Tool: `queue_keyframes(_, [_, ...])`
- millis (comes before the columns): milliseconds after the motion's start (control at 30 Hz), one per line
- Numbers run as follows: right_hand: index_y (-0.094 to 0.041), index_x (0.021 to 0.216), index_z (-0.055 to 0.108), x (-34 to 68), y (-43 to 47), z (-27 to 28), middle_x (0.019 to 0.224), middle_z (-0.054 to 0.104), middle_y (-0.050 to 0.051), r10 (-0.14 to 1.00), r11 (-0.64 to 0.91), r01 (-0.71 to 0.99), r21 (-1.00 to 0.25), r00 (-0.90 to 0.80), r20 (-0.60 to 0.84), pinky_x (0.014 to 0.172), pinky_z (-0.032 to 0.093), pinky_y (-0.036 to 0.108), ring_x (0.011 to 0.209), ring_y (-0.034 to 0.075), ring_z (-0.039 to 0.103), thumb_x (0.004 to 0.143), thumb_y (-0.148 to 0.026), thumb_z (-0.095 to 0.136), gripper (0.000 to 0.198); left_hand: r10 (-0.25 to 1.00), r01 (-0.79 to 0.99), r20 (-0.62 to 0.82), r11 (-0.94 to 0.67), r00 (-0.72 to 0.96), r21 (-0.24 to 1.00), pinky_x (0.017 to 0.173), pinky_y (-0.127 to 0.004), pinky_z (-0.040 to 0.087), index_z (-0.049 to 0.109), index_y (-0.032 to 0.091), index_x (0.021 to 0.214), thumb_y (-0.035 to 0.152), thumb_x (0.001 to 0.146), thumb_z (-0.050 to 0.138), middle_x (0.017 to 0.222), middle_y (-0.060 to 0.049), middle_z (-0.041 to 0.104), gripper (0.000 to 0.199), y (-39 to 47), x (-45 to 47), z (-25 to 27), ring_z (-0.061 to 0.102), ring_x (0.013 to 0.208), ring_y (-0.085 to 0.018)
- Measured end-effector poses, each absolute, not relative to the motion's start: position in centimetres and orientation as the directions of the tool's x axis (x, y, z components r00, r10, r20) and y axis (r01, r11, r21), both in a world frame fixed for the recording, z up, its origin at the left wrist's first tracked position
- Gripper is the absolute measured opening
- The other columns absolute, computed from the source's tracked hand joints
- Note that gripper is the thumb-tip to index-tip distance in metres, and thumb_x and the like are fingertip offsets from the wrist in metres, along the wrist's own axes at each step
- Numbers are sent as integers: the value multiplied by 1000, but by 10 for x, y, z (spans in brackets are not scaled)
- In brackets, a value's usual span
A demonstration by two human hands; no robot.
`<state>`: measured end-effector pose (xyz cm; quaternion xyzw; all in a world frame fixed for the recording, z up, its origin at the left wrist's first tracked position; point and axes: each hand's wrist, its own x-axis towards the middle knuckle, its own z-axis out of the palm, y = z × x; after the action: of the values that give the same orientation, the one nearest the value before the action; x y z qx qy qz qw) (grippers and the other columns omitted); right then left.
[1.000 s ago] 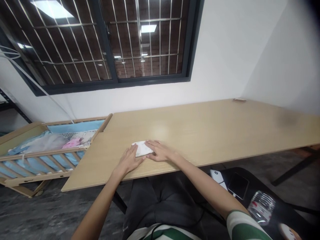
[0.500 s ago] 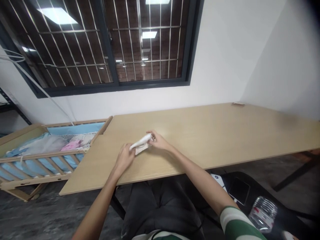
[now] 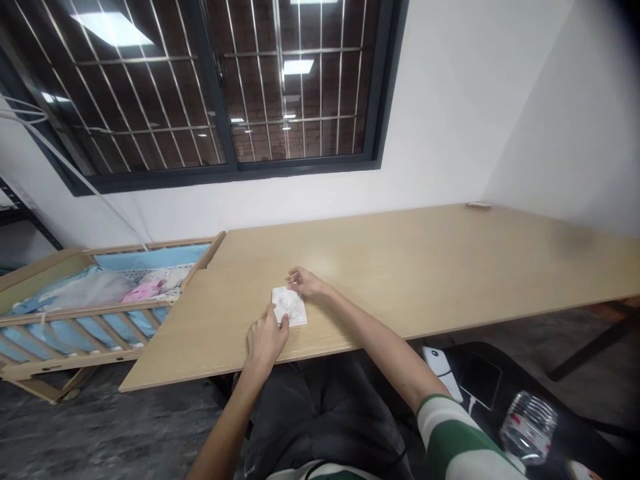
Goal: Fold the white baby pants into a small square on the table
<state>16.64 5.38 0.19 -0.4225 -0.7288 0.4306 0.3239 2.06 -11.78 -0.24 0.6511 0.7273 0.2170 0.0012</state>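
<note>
In the head view, I see one folded white cloth (image 3: 293,310) between two hands. The left hand (image 3: 265,337) rests thumb and forefinger, slightly parted, on its near-left edge; the right hand (image 3: 307,284) curls its fingers at the far edge. I can't tell whether either grips. Uneven tugging could skew the folds. One bottle (image 3: 529,427) lies well right of the fingers.

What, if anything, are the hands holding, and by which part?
A small white square of paper or cloth: left hand on its left edge, right hand at its far edge; grip unclear.
</note>
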Motion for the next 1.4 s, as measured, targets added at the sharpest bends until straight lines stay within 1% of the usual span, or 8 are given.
queue_keyframes(133, [-16,130,53,168,48,6,123,65,14,840,471,407,-783,-478,257,96,54,40,110,22,65,91,-22,67,41,869,988,487,15,-90,156,81,-44,50,64,14,115,51,99,43,100,-21,71,45,-126,21,-2,67,96,-36])
queue_keyframes(233, [-17,139,54,170,25,23,145,54,17,681,704,418,-574,-626,379,115,38,45,137,26,50,99,-37,58,45,806,982,592,-128,21,141,88,-47,49,61,13,128,50,100,43,123,-24,65,50,-140,31,-7,62,109,-37])
queue_keyframes(367, [-21,152,47,167,-18,38,162,37,10,452,846,322,-424,-857,250,125,20,44,152,25,28,106,-49,38,54,824,978,557,-183,101,95,95,-50,47,62,11,132,48,102,40,133,-24,61,53,-154,49,-21,54,123,-39])
queue_keyframes(500, [-16,156,42,165,-43,31,161,39,9,282,875,203,-439,-951,124,126,15,36,153,20,25,109,-50,25,61,851,988,506,-153,138,-12,98,-51,45,73,9,115,51,102,40,119,-24,68,55,-160,55,-28,58,113,-38])
queue_keyframes(900, [-25,160,32,179,5,15,167,24,2,435,800,356,-484,-898,57,127,4,41,156,22,16,107,-54,30,60,867,989,487,-139,101,43,106,-53,41,54,19,146,52,99,49,148,-20,52,58,-161,52,-27,48,133,-39])
queue_keyframes(1167, [-22,162,25,188,45,3,169,18,4,553,748,466,-473,-831,57,127,3,40,157,22,10,105,-61,27,70,881,989,460,-142,108,40,105,-54,42,47,18,151,50,100,46,150,-22,49,61,-161,53,-27,46,135,-42])
queue_keyframes(1300, [-24,161,31,189,41,-5,168,23,3,588,730,457,-508,-799,126,128,6,41,156,23,14,103,-66,27,72,882,984,459,-157,103,80,107,-55,41,50,19,149,50,101,45,150,-21,50,58,-160,49,-25,46,135,-41])
queue_keyframes(1400, [-23,161,31,193,34,-10,166,29,8,661,693,448,-565,-708,249,126,14,45,154,27,23,102,-67,29,73,889,961,448,-201,98,191,107,-50,42,54,23,145,47,102,43,144,-16,55,50,-156,37,-21,52,130,-34])
